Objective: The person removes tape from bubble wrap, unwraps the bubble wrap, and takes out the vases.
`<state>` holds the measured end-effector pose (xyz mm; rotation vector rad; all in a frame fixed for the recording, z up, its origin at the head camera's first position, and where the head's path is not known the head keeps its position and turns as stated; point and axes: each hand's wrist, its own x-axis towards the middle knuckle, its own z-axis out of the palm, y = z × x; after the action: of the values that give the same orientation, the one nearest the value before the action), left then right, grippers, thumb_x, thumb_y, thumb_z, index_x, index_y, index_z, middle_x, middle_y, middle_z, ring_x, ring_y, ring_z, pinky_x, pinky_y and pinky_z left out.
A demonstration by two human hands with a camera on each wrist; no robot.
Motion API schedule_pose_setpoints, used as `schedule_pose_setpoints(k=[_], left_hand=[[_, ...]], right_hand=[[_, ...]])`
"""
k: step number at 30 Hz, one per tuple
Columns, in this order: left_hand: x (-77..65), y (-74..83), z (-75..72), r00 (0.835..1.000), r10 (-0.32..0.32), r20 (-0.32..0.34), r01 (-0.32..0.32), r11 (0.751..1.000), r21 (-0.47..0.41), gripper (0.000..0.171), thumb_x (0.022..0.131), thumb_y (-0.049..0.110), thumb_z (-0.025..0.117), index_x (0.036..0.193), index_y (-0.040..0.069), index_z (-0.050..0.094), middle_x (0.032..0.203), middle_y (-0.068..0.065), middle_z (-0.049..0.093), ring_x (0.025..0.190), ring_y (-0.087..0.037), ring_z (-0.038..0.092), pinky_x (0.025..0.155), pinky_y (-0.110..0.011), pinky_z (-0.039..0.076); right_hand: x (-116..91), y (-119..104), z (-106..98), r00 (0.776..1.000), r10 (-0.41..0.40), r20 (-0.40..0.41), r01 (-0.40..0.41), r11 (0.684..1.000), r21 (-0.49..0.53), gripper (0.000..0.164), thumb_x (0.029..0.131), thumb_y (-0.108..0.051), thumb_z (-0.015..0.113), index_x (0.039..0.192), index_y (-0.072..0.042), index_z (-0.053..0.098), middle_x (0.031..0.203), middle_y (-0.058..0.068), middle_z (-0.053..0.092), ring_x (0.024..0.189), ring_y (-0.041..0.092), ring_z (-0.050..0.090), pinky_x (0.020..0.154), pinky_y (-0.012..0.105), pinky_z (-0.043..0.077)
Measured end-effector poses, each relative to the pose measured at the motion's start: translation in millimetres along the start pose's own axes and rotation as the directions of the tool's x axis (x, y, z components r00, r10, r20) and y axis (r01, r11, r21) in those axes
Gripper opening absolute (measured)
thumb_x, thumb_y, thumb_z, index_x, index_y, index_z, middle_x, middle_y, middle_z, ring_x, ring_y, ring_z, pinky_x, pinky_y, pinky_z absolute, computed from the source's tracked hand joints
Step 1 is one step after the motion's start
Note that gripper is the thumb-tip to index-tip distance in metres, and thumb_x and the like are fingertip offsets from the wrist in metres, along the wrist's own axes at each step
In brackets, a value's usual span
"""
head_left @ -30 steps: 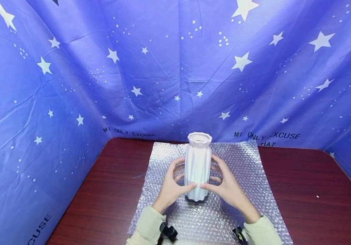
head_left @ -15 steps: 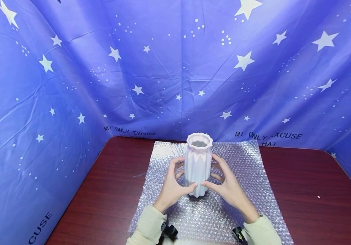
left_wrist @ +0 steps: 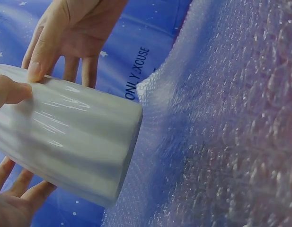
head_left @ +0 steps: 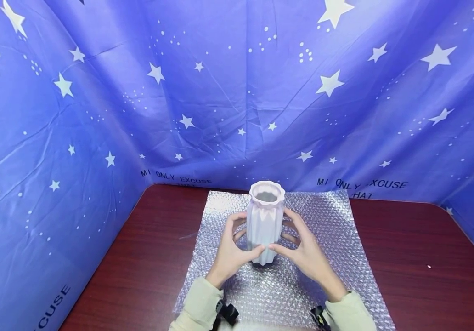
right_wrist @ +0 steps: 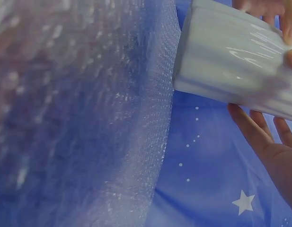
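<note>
A white fluted vase with a scalloped rim is held between both hands over a sheet of bubble wrap. My left hand grips its left side, thumb on the near face and fingers round the flank. Opposite it, my right hand grips the right side in the same way, the two thumbs close together. From the head, the open mouth shows, tipped a little towards me. In the left wrist view the smooth vase base stands out beyond the hands. Some fingertips are hidden behind the vase.
The bubble wrap lies flat on a dark red wooden table. A blue star-printed cloth encloses the back and sides. A small white speck lies on the table at right.
The vase's top has tipped towards me, so more of its opening shows and its base has swung slightly away. Both hands keep their hold and have shifted slightly left.
</note>
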<state>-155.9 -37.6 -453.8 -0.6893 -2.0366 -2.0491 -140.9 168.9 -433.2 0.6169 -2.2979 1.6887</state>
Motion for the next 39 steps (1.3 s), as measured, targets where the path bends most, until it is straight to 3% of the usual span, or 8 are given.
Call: schedule_pose_setpoints(k=[5,14,20,27,34,39], left_hand=[[-2.2,3.7,-5.3,0.998,-0.005,-0.057,0.006,1.0,0.023,0.079,0.069,0.001,0.087,0.134,0.01,0.044,0.136,-0.009,0.05,0.129,-0.027,0.05,0.109,-0.038,0.046],[-1.3,8.8,-18.3,0.994,-0.001,-0.109,0.005,0.999,0.039,0.078,0.069,-0.001,0.087,0.132,0.006,0.043,0.135,-0.011,0.049,0.129,-0.029,0.05,0.108,-0.039,0.047],[1.2,11.2,-27.2,0.991,0.034,-0.132,-0.024,0.997,0.071,0.078,0.069,-0.002,0.086,0.133,0.004,0.043,0.137,-0.013,0.048,0.13,-0.035,0.048,0.107,-0.037,0.047],[-2.2,13.5,-41.4,0.985,0.046,-0.165,-0.03,0.995,0.096,0.078,0.069,0.0,0.088,0.134,0.008,0.045,0.135,-0.009,0.05,0.128,-0.03,0.05,0.106,-0.037,0.049],[-10.6,12.9,-57.8,0.981,0.033,-0.189,-0.014,0.995,0.103,0.079,0.066,-0.006,0.088,0.131,0.006,0.045,0.134,-0.007,0.05,0.127,-0.03,0.05,0.105,-0.04,0.049],[-13.0,18.3,-67.6,0.975,0.007,-0.221,0.018,0.994,0.112,0.079,0.064,-0.013,0.086,0.13,0.002,0.045,0.132,-0.008,0.051,0.126,-0.027,0.051,0.104,-0.035,0.049]], right_hand=[[3.9,-3.1,9.4,1.0,-0.015,0.015,0.016,1.0,-0.025,0.095,0.076,-0.008,0.084,0.155,-0.023,0.032,0.146,0.01,0.044,0.123,0.034,0.052,0.098,0.039,0.053],[13.1,-9.8,27.5,0.999,-0.037,-0.01,0.036,0.999,-0.03,0.09,0.079,-0.01,0.083,0.153,-0.017,0.034,0.144,0.012,0.046,0.122,0.033,0.054,0.097,0.04,0.054],[20.8,-14.8,38.9,0.999,-0.041,-0.023,0.041,0.999,-0.006,0.084,0.08,-0.008,0.082,0.151,-0.015,0.037,0.143,0.014,0.047,0.123,0.035,0.054,0.098,0.042,0.053],[27.5,-17.0,53.6,1.0,-0.018,-0.014,0.019,0.999,0.03,0.082,0.082,-0.011,0.081,0.151,-0.018,0.038,0.144,0.012,0.047,0.125,0.033,0.053,0.1,0.047,0.052],[31.4,-19.7,68.9,1.0,0.0,0.022,-0.002,0.996,0.087,0.085,0.081,-0.012,0.082,0.152,-0.017,0.036,0.147,0.013,0.045,0.126,0.034,0.054,0.1,0.044,0.052],[35.5,-22.5,80.3,0.999,0.005,0.038,-0.008,0.996,0.093,0.088,0.08,-0.011,0.083,0.153,-0.016,0.034,0.149,0.013,0.043,0.127,0.035,0.053,0.101,0.04,0.052]])
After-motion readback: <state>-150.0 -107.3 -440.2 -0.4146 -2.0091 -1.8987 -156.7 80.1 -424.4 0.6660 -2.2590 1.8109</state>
